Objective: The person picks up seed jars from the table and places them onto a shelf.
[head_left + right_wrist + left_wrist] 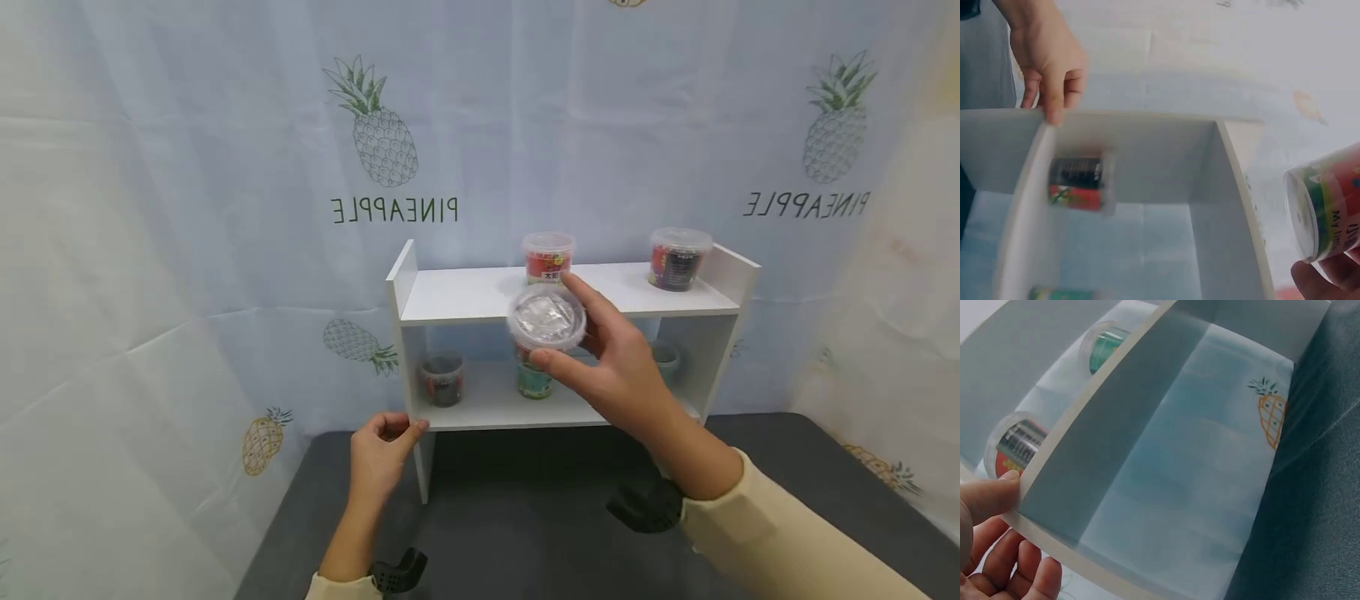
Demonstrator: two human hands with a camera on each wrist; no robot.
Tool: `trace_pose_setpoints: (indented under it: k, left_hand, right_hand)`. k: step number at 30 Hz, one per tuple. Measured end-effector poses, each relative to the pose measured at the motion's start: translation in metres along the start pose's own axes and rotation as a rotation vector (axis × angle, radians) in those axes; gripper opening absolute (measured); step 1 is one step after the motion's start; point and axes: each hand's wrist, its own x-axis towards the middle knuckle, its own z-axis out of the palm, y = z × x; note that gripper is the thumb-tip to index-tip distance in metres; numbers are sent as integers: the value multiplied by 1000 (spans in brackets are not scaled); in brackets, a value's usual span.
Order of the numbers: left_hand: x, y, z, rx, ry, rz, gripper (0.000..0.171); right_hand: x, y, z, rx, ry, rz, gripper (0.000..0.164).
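My right hand grips a clear plastic tub with a lid, raised in front of the white shelf unit. Its lid faces the head camera. In the right wrist view, the held tub shows a red, green and pink label and lies tilted beyond the top board. With thumb in front and fingers round the outside, my left hand holds the left side panel where the lower board meets it. Just above the left thumb, a dark tub with a red label stands on that board.
Two lidded tubs stand on the top board, one red near the middle and one dark at right. A green tub and a partly hidden tub stand below. Under the unit is a dark table; a pineapple-print curtain hangs behind.
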Motion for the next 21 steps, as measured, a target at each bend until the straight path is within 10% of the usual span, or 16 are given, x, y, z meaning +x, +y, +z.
trace_pose_setpoints:
  k: [21]
  left_hand:
    - [-1, -2, 3, -6, 16, 48, 24]
  right_hand:
    - [117, 6, 67, -142, -164, 161, 85]
